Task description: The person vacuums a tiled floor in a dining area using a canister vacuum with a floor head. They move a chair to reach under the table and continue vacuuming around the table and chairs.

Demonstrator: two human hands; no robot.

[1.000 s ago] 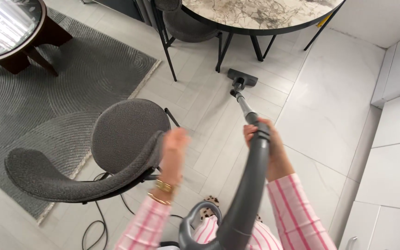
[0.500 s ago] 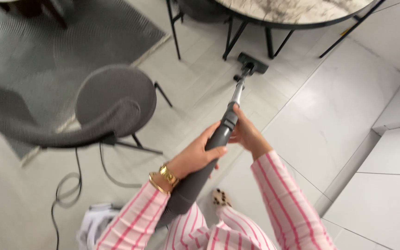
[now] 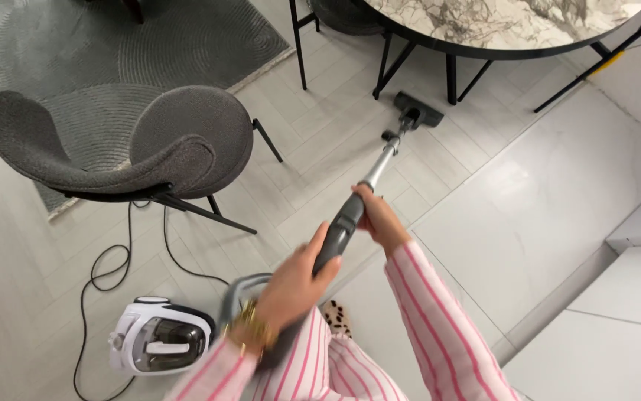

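While the vacuum wand [image 3: 365, 182] slants away from the person, its long axis runs from both hands up and to the right toward the floor head [image 3: 418, 110], which sits just under the edge of the marble surface [image 3: 513, 22]. Her right hand [image 3: 380, 220] is wrapped around the dark grip; her left hand [image 3: 291, 286], blurred, closes on the hose below it. Left of the hands stands a grey chair [image 3: 150, 145], with the canister [image 3: 158, 345] nearer her feet.
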